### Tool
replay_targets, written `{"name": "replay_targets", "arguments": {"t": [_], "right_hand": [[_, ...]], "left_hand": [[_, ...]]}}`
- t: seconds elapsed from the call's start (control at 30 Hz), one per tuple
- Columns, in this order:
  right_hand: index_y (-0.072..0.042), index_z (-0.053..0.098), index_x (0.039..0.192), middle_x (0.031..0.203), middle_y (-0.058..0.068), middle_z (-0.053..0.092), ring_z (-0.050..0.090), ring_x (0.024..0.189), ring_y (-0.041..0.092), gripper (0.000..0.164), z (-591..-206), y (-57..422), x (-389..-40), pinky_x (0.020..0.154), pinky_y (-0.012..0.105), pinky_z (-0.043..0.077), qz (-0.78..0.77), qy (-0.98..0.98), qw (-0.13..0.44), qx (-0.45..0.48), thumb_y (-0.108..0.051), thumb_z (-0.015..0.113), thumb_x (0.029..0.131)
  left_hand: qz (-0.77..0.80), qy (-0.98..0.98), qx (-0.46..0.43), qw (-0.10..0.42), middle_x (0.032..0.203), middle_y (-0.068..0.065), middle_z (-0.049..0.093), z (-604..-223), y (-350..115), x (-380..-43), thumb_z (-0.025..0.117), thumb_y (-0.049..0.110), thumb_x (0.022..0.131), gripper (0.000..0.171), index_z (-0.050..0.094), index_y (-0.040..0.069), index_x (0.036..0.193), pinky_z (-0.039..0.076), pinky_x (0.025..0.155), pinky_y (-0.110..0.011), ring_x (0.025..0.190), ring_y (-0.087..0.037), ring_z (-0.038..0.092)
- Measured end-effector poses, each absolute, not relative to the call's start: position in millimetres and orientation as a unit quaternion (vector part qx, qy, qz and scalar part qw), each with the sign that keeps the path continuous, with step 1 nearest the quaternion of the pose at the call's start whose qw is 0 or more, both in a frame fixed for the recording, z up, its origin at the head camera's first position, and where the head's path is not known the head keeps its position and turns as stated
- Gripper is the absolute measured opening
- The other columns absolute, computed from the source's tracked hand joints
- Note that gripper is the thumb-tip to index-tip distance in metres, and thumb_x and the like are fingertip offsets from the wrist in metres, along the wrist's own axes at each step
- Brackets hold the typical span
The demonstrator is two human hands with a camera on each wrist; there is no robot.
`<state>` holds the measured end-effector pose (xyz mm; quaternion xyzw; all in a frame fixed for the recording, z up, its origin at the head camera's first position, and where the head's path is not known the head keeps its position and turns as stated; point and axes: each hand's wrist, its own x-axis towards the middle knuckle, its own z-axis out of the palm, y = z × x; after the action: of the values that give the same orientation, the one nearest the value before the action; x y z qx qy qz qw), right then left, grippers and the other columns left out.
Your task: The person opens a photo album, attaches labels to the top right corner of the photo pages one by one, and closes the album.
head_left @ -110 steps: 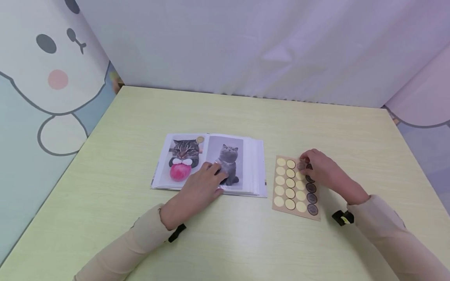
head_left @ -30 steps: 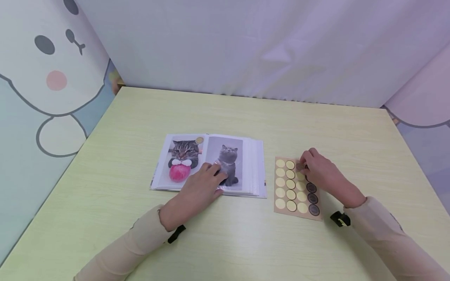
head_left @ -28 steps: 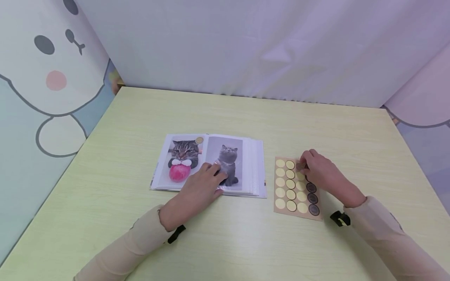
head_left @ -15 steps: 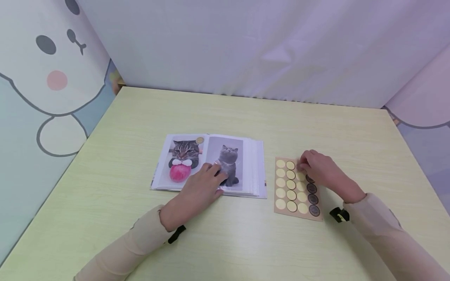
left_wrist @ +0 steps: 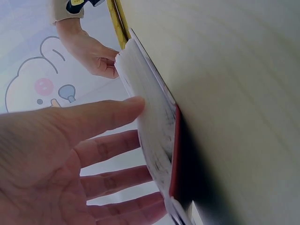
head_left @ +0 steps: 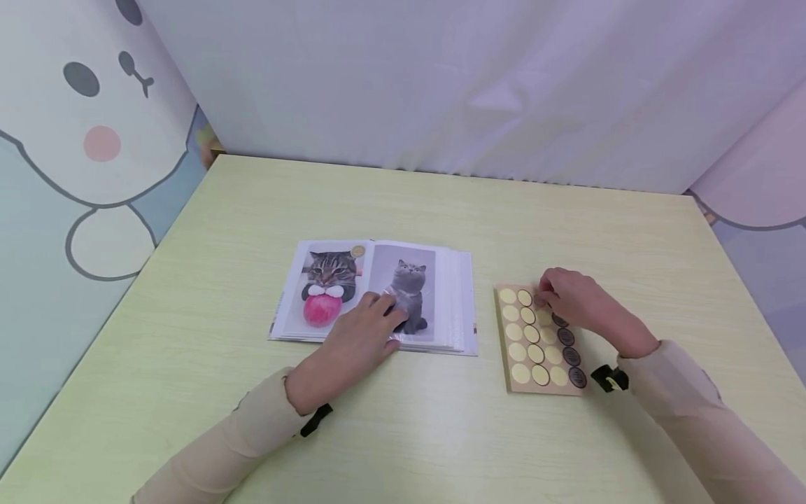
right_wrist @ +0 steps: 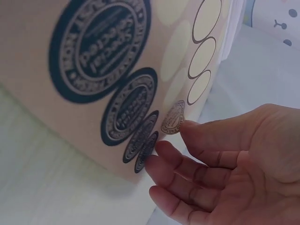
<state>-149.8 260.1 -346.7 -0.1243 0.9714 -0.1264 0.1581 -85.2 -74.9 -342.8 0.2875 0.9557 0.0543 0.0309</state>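
Note:
An open photo album (head_left: 466, 301) lies on the table, with a tabby cat photo (head_left: 334, 266) on the left page and a grey cat photo (head_left: 412, 276) on the right. My left hand (head_left: 359, 336) rests on the right page's lower part, fingers spread and relaxed. In the left wrist view its thumb touches the page edges. To the right is a tan sticker sheet (head_left: 530, 388) with pale circles and dark round stickers (right_wrist: 130, 108). At its far edge, my right hand (head_left: 576, 301) pinches a round sticker (right_wrist: 174, 116) with thumb and index finger.
A small round gold sticker (head_left: 357, 251) sits in the tabby photo's upper corner. Pale wood table (head_left: 403, 434) surrounds both items. A white curtain (head_left: 409, 84) hangs behind, and cartoon-printed panels (head_left: 113, 168) stand at the sides.
The sticker sheet has shifted slightly right and turned, its left side now looking raised from the table. My right hand moved slightly right with it. The left hand and album stayed put.

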Motion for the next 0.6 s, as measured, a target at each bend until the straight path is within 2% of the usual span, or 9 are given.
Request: {"name": "replay_targets", "arguments": {"t": [0.37, 0.6], "right_hand": [[0.000, 0.058, 0.093, 0.078, 0.005, 0.060, 0.048, 0.064, 0.015, 0.017, -338, 264, -150, 0.054, 0.026, 0.040, -0.125, 0.965, 0.187, -0.137, -0.017, 0.056, 0.092], [0.001, 0.058, 0.094, 0.085, 0.009, 0.064, 0.056, 0.071, 0.016, 0.015, -333, 267, -149, 0.057, 0.027, 0.045, -0.125, 0.958, 0.198, -0.163, -0.013, 0.055, 0.091]], "left_hand": [[0.060, 0.955, 0.288, 0.024, 0.116, -0.007, 0.057, -344, -75, -85, 0.068, 0.027, 0.085, 0.032, 0.062, 0.013, 0.113, 0.056, 0.075, -0.034, 0.107, -0.026, 0.050], [0.061, 0.955, 0.291, 0.018, 0.115, -0.007, 0.057, -344, -76, -85, 0.067, 0.026, 0.085, 0.031, 0.062, 0.012, 0.112, 0.056, 0.072, -0.034, 0.106, -0.026, 0.051]]}}
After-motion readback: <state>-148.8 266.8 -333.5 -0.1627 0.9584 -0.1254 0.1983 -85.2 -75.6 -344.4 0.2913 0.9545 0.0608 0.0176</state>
